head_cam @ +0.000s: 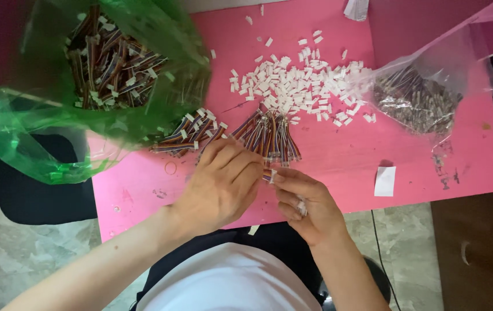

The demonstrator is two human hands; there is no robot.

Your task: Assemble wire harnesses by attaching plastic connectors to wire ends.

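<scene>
Left hand (220, 178): curled, fingers down over the near ends of the wire bundle (269, 135); whether it pinches any I cannot tell.
Right hand (304, 201): closed, fingertips pinching one wire lead (268, 174), white connectors (302, 206) tucked in the palm.
Lead: between the two hands, just below the bundle, touching the right fingertips (the nearer hand).
Axis: bundle runs away from the person, far ends fanned toward the connector pile (298, 86).
Around: green bag (56, 115) left, clear bag (419, 98) right, pink table (344, 155).
</scene>
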